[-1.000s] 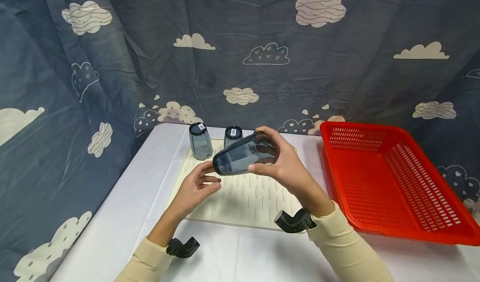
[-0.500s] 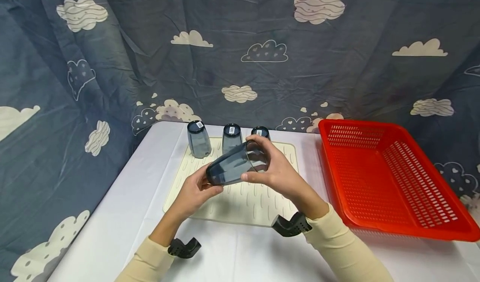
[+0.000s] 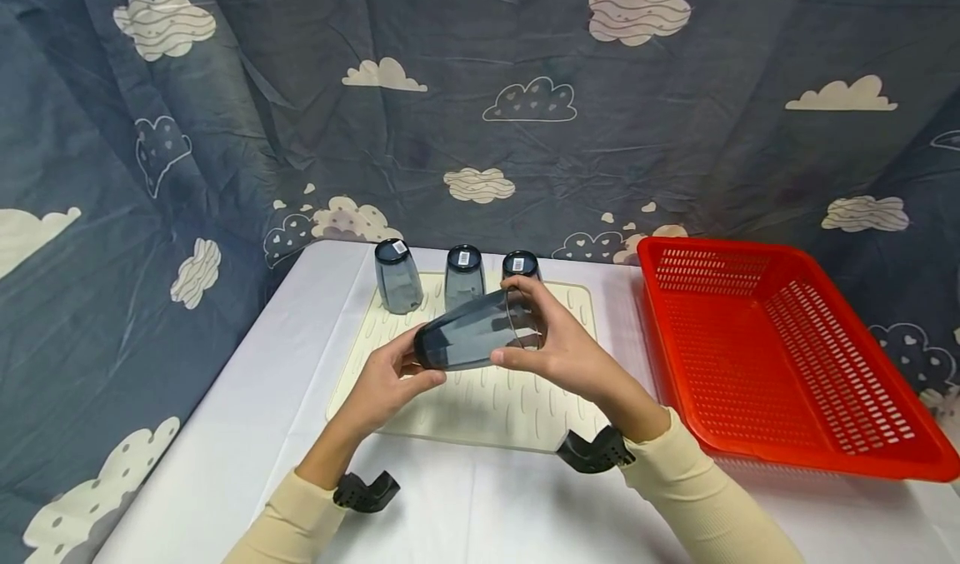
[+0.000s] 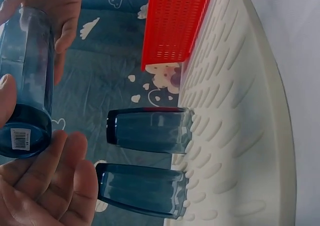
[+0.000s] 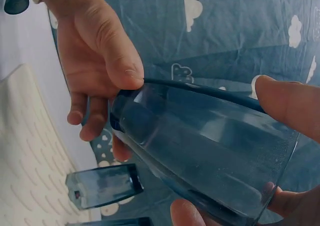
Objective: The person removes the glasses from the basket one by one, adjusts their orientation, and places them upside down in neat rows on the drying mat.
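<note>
A blue-grey drinking glass (image 3: pixel 468 332) lies tilted in the air between both hands, its base lower at the left and its rim at the right. My left hand (image 3: pixel 386 385) grips the base end, thumb below and fingers behind. Round the rim end, my right hand (image 3: pixel 566 343) holds it between thumb and fingers. A barcode sticker (image 4: pixel 20 139) shows on the base in the left wrist view. Beyond the hands, three matching glasses stand upside down in a row: left (image 3: pixel 399 279), middle (image 3: pixel 464 279) and right (image 3: pixel 521 264), the right one partly hidden by the right hand.
A cream ridged drying mat (image 3: pixel 480 418) lies under the hands on a white-covered table (image 3: pixel 420 497). To the right stands a red perforated plastic basket (image 3: pixel 738 364). A dark cloud-print curtain (image 3: pixel 420 147) hangs behind and at the left.
The left hand has closed on the glass's base, which it was only beside a second ago. The glass has come slightly lower and left, uncovering the right standing glass.
</note>
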`<control>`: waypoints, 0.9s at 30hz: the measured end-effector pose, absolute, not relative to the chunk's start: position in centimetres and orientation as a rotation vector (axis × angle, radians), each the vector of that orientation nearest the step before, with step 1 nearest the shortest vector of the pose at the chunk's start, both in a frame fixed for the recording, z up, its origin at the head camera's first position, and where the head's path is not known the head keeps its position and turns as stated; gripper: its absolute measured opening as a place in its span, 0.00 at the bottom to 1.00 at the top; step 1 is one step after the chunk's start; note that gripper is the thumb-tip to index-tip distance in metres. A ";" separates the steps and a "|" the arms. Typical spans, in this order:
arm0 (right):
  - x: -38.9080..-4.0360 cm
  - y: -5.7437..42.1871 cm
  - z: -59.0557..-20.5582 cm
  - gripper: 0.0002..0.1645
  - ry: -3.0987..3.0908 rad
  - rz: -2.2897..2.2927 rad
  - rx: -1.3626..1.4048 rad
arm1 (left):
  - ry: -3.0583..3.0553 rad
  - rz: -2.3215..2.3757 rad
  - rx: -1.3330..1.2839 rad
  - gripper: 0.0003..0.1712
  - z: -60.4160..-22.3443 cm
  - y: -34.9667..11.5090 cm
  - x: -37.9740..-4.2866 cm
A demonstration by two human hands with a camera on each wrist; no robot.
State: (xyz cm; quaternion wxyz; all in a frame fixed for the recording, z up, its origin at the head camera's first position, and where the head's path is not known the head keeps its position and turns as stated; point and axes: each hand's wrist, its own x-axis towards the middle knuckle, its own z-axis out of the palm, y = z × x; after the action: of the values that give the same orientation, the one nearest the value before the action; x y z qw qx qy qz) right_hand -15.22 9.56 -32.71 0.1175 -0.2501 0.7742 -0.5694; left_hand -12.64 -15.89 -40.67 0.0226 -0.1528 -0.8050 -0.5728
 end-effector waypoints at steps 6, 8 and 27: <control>-15.5 10.1 -33.1 0.45 2.434 -1.575 -0.729 | -2.501 -1.733 -0.490 0.36 -40.4 -15.9 -12.8; -15.6 10.3 -33.2 0.45 2.467 -1.564 -0.707 | -2.510 -1.705 -0.487 0.37 -40.0 -15.9 -13.0; -15.7 11.4 -34.4 0.46 2.180 -1.823 -0.646 | -2.534 -1.508 -0.670 0.41 -33.9 -16.2 -13.6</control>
State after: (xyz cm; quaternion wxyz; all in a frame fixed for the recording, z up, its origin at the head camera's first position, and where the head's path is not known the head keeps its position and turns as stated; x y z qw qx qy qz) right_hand -15.70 11.43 -34.36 0.1136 -0.2203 0.7432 -0.6215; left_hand -13.55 -16.20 -33.88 0.0585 -0.2213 -0.8366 -0.4978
